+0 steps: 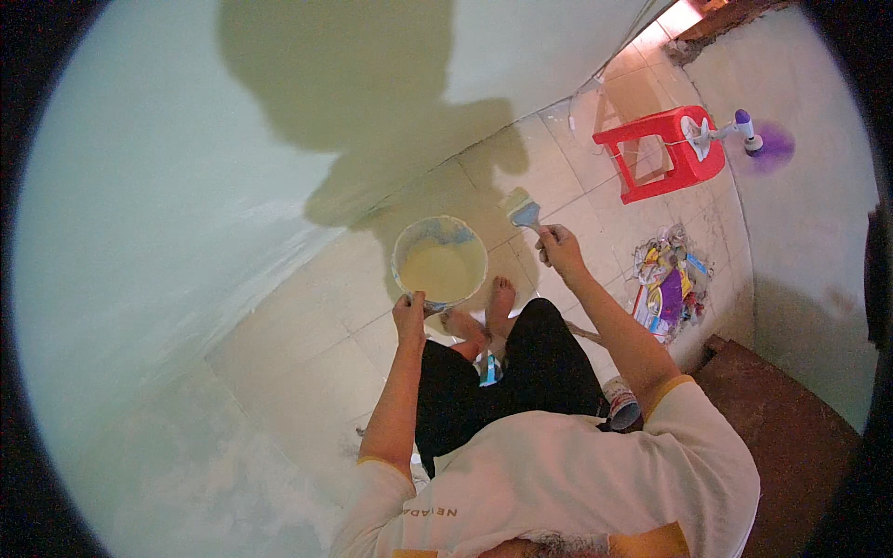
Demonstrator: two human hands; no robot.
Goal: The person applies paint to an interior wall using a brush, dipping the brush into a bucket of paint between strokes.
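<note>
A round bucket [443, 221] with pale cream paint [437, 271] in it is in front of me, its inner wall smeared. My left hand [408, 316] is closed on the bucket's near rim. In my right hand [559, 251] is a paintbrush [525, 215], gripped by its handle, to the right of the bucket and apart from it. The brush has a bluish ferrule and cream-coated bristles pointing up and away from me. Whether the bucket rests on the floor or is held slightly above it, I cannot tell.
A pale wall [186, 186] runs along the left, with my shadow on it. Far right, a red plastic stool [674, 126] carries a small fan [749, 139] with a purple blurred rotor. Mixed rubbish [672, 284] is heaped on the tiled floor [316, 349]. A brown board [772, 409] stands lower right.
</note>
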